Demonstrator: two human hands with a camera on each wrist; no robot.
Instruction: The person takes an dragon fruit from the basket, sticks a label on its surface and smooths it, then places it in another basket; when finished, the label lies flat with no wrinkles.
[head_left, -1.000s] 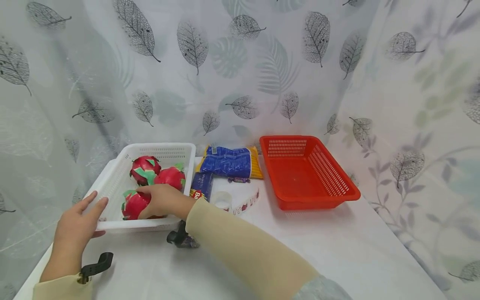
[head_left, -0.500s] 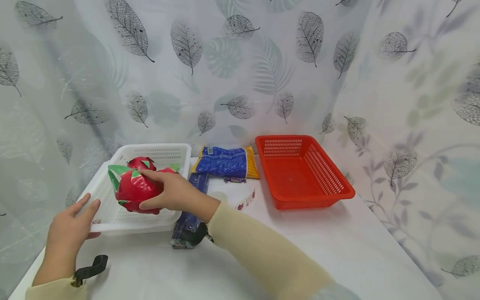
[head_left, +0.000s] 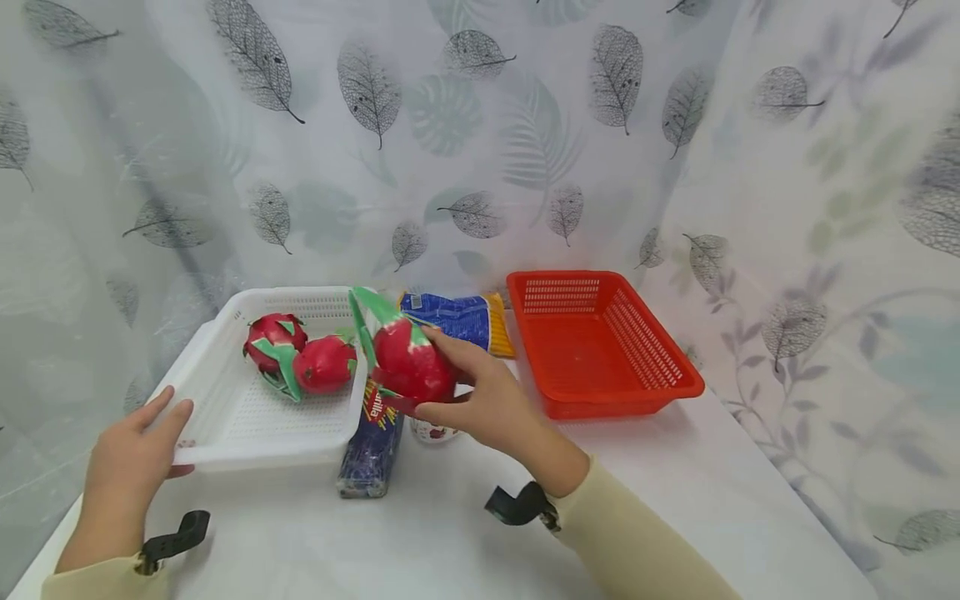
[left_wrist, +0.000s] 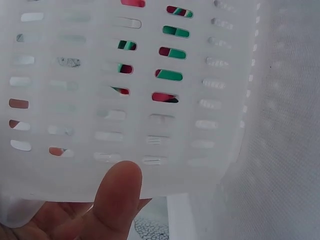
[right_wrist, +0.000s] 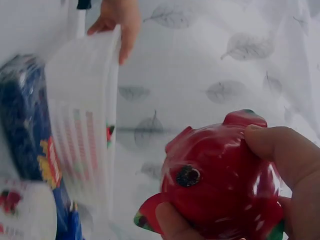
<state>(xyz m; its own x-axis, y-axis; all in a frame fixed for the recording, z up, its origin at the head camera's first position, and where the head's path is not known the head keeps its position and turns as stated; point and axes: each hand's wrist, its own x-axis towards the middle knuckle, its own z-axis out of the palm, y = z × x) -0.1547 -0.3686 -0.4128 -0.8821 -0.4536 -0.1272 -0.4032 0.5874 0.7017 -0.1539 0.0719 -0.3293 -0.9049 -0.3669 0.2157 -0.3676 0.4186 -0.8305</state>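
My right hand [head_left: 498, 404] holds a red dragon fruit [head_left: 408, 367] with green leaf tips, off the table just right of the white basket [head_left: 262, 456]. In the right wrist view, thumb and fingers wrap the glossy fruit [right_wrist: 220, 185], whose dark round end faces the camera. Two more dragon fruits lie in the white basket, a darker one [head_left: 273, 340] and a brighter one [head_left: 325, 365], touching. The left hand [head_left: 133, 454] grips the basket's near left corner; the left wrist view shows its thumb [left_wrist: 119, 192] against the slotted wall.
A red basket [head_left: 592, 367] stands on the right side of the white table. A blue spaghetti pack [head_left: 367, 458] lies along the white basket, with a printed tape roll [head_left: 433, 432] beside it. Behind them is a blue and yellow bag [head_left: 453, 319]. A leaf-patterned curtain surrounds the table.
The right hand has lifted a dragon fruit out of the white basket and carried it right, past the basket's rim. The left hand keeps its grip on the basket corner.
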